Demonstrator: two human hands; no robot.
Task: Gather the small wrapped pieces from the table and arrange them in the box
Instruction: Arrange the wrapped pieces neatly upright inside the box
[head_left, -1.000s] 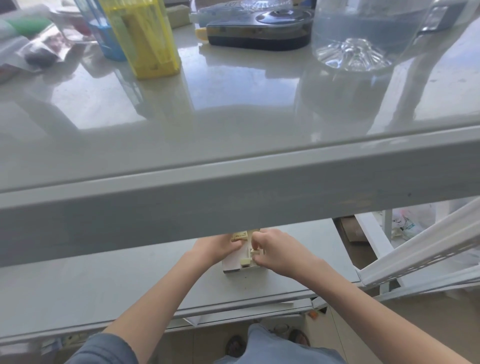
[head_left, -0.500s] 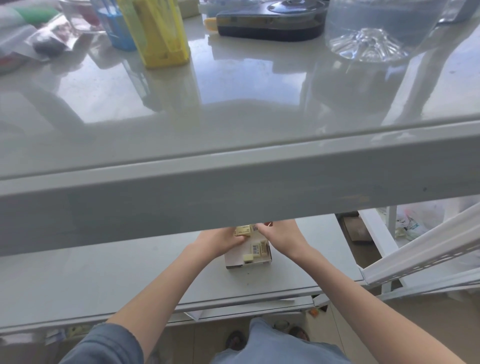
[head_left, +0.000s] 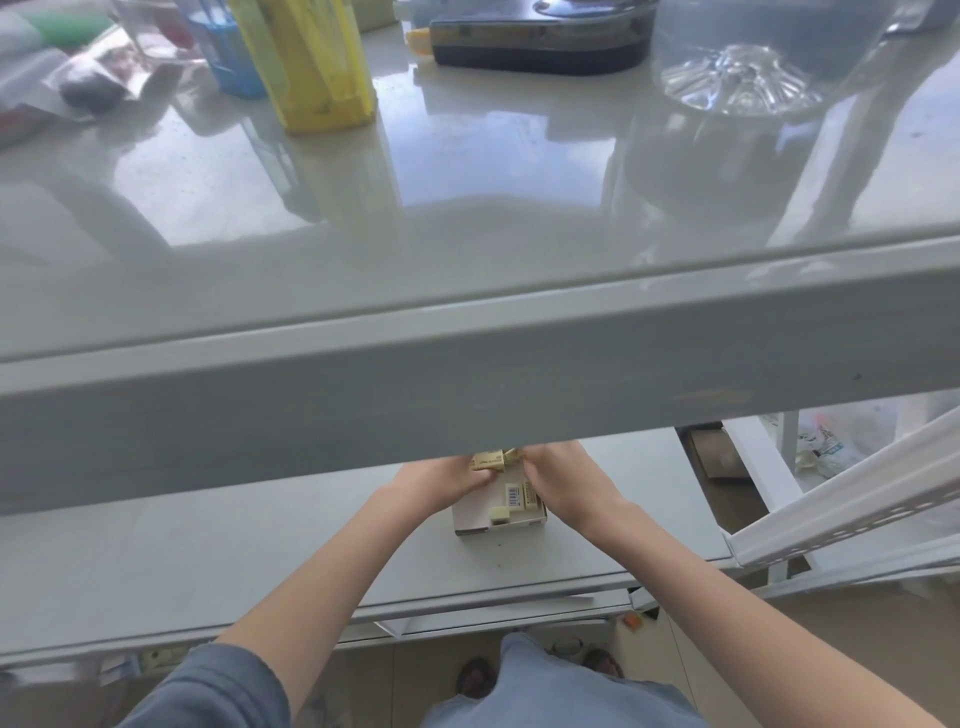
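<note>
A small white box (head_left: 470, 514) lies on the lower grey shelf (head_left: 208, 545), under the glossy table top. Pale yellow wrapped pieces sit in it; one (head_left: 501, 515) lies near its front and others with barcode labels (head_left: 521, 493) lie further back. My left hand (head_left: 441, 480) is closed around a yellow wrapped piece (head_left: 488, 461) at the box's far left edge. My right hand (head_left: 558, 480) is over the box's far right side, fingers pinching another small piece (head_left: 511, 455). The table's front beam hides the fingertips partly.
The table's thick front beam (head_left: 467, 374) crosses the view above my hands. On the table top stand a yellow container (head_left: 311, 62), a blue container (head_left: 228, 52), a black device (head_left: 540, 41) and a clear water jug (head_left: 748, 62). A white perforated rail (head_left: 857, 504) slants at the right.
Both hands have shifted slightly toward the box's far end, and the right hand has lifted off the box's front, uncovering the pieces inside. The view has tilted a little.
</note>
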